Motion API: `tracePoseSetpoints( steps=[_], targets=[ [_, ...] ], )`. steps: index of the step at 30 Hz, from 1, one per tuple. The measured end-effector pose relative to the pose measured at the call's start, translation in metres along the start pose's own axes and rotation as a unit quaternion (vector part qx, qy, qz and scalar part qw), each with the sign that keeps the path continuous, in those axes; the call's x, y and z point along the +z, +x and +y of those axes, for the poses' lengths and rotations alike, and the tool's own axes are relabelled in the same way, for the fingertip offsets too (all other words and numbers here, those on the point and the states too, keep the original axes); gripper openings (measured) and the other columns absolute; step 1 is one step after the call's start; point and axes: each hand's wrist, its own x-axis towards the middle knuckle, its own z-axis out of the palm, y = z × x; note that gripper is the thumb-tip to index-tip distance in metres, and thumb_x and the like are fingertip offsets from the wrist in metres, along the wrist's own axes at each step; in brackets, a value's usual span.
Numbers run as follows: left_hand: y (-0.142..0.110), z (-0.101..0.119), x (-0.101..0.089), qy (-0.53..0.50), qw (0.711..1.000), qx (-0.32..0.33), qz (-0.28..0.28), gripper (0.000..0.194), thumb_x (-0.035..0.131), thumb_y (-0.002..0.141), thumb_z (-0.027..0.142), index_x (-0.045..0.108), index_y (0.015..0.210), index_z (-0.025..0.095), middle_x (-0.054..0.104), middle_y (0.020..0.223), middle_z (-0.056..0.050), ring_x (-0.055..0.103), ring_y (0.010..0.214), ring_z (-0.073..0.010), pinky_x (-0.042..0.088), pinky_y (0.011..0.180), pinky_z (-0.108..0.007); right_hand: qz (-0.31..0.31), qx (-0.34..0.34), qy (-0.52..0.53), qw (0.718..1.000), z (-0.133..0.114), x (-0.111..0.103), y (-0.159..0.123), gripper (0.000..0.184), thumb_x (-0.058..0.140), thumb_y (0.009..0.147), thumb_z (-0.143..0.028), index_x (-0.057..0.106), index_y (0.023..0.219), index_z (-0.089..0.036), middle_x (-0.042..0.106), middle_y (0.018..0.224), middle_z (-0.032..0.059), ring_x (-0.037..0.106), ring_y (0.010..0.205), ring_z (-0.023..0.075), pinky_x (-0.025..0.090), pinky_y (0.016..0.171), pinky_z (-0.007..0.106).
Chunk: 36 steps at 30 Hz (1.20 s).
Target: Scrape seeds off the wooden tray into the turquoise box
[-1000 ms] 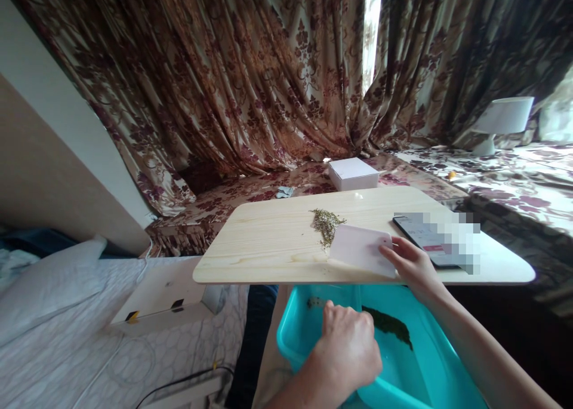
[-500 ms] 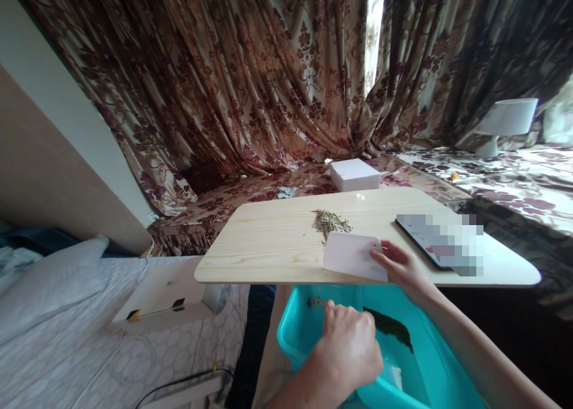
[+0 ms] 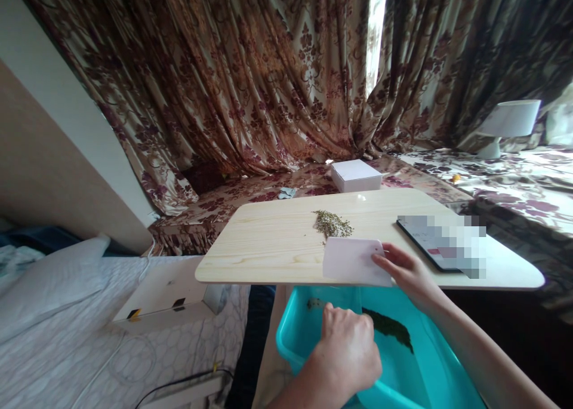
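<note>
My right hand [image 3: 405,268] pinches the right end of a thin white plastic scraper [image 3: 353,261], tilted on the table near its front edge. Just beyond the scraper lies a loose heap of small green grains [image 3: 332,223]. Below the edge stands a turquoise bin [image 3: 286,328] with a divider. My left hand [image 3: 349,346] is closed in a fist over the bin; whatever its fingers hold is hidden. Dark green grains [image 3: 389,328] lie in the bin's right part, and a few bits [image 3: 316,303] show in its left part.
The pale wooden table [image 3: 259,242] carries a tablet [image 3: 425,245] with a blurred screen on the right. Behind it sits a white box [image 3: 357,173]. A white case [image 3: 156,295] and cables lie on the bed at left. A lamp [image 3: 514,119] stands far right.
My right hand and the scraper have moved slightly toward me, nearer the table's front edge. The heap looks the same, and my left hand stays closed over the bin.
</note>
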Motion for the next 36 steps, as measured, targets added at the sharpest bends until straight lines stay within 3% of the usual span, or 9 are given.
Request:
tracePoseSetpoints(
  steps=[4,7,17,28,36],
  targets=[
    [-0.005,-0.010,0.006,-0.023,0.999,-0.024,0.007,0.031,0.039,0.081,0.019,0.065,0.098,0.015,0.068,0.091,-0.014,0.061,0.093,-0.0281,0.037,0.093,-0.044,0.124,-0.039,-0.009,0.991,0.002,-0.020,0.008,0.036,0.077,0.060,-0.048,0.069,0.085,-0.023,0.075,0.085,0.0043,0.069,0.079,0.0222,0.055,0.069,0.030],
    [-0.009,-0.017,0.011,-0.031,0.999,-0.034,0.006,0.033,0.037,0.082,0.019,0.063,0.102,0.017,0.067,0.094,-0.013,0.060,0.095,-0.0278,0.037,0.094,-0.044,0.167,-0.052,-0.033,0.984,0.004,-0.031,0.014,0.029,0.077,0.062,-0.043,0.070,0.084,-0.025,0.075,0.085,0.0030,0.069,0.082,0.0221,0.056,0.073,0.031],
    [-0.018,-0.036,0.019,-0.015,0.996,-0.085,0.027,0.031,0.036,0.081,0.018,0.062,0.098,0.021,0.067,0.091,-0.009,0.059,0.092,-0.0266,0.037,0.090,-0.043,0.078,-0.096,-0.053,0.991,0.009,-0.007,0.016,0.038,0.073,0.065,-0.055,0.069,0.081,-0.022,0.076,0.084,0.0062,0.070,0.086,0.0266,0.056,0.079,0.037],
    [-0.003,-0.006,0.009,-0.014,1.000,-0.015,-0.002,0.028,0.042,0.079,0.019,0.065,0.095,0.013,0.068,0.090,-0.014,0.061,0.094,-0.0289,0.034,0.098,-0.046,0.090,-0.076,-0.052,0.992,0.011,-0.002,0.008,0.041,0.075,0.061,-0.056,0.069,0.083,-0.021,0.076,0.087,0.0081,0.071,0.087,0.0272,0.057,0.081,0.039],
    [0.000,-0.001,0.002,-0.004,1.000,-0.001,0.000,0.027,0.045,0.078,0.019,0.067,0.090,0.012,0.069,0.088,-0.015,0.063,0.090,-0.0289,0.037,0.095,-0.044,0.007,-0.070,-0.047,0.996,0.008,0.016,-0.011,0.046,0.073,0.059,-0.063,0.071,0.081,-0.023,0.077,0.084,0.0075,0.071,0.082,0.0283,0.059,0.073,0.039]
  ],
)
